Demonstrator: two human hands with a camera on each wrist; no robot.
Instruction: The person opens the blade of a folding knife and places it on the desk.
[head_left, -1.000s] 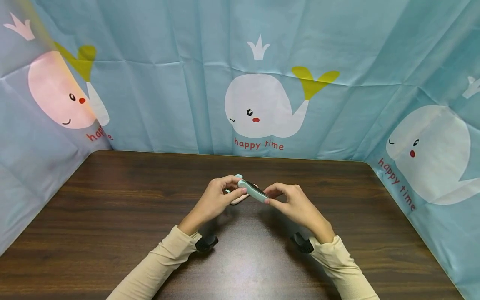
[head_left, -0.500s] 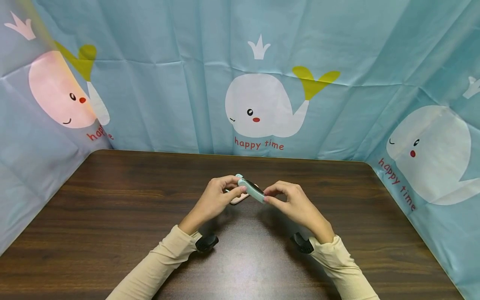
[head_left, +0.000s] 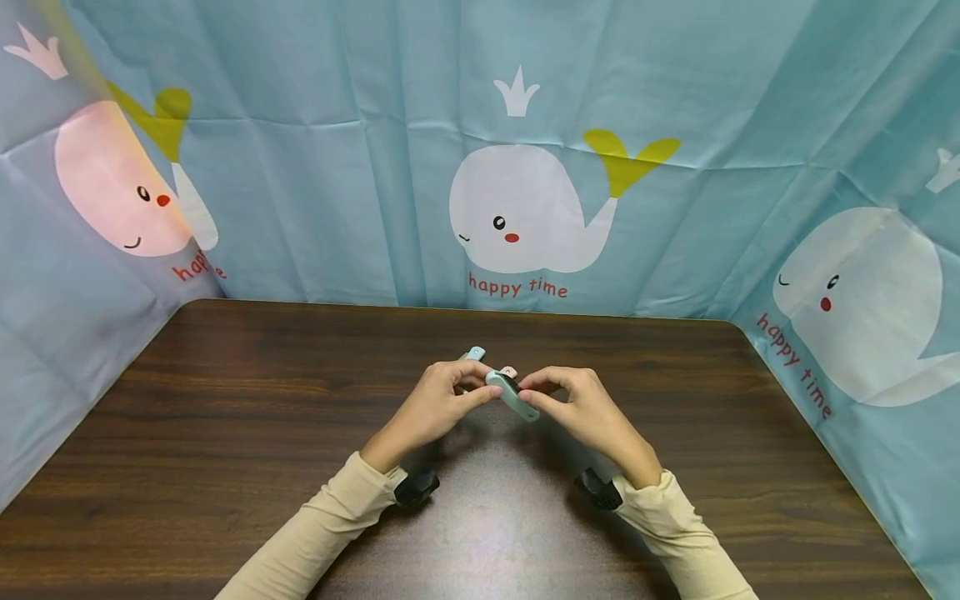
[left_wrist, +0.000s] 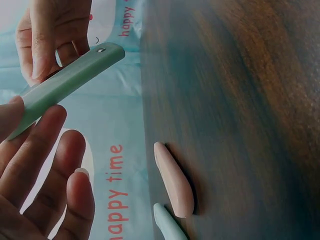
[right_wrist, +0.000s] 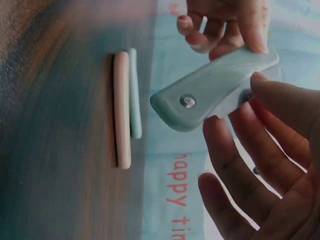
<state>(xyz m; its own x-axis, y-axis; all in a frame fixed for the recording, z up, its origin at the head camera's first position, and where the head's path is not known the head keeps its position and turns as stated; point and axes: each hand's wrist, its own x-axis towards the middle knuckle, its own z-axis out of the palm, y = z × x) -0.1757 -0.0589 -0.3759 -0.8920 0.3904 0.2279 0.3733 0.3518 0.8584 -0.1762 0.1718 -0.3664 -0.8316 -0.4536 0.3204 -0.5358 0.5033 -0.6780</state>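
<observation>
A mint-green folding knife (head_left: 512, 400) is held above the table between both hands, its rivet (right_wrist: 187, 101) showing at one end of the handle. My left hand (head_left: 435, 404) pinches the other end between thumb and fingers. From the long side of the handle a strip of grey metal blade (right_wrist: 231, 104) stands out, and my right hand (head_left: 585, 408) pinches it with thumb and fingertips. Behind the hands lie a pink knife-shaped piece (left_wrist: 174, 182) and a pale blue one (right_wrist: 134, 95), side by side on the table.
The dark wood-grain table (head_left: 247, 392) spreads around both arms. A light blue curtain (head_left: 337, 208) printed with whales hangs along its back and sides. Black wrist cameras (head_left: 416, 487) sit at the cuffs of the beige sleeves (head_left: 315, 533).
The knife has turned and come slightly nearer, its riveted end now reaching past the right fingertips. My right hand has shifted its hold along it. More of the pink and blue pieces shows behind.
</observation>
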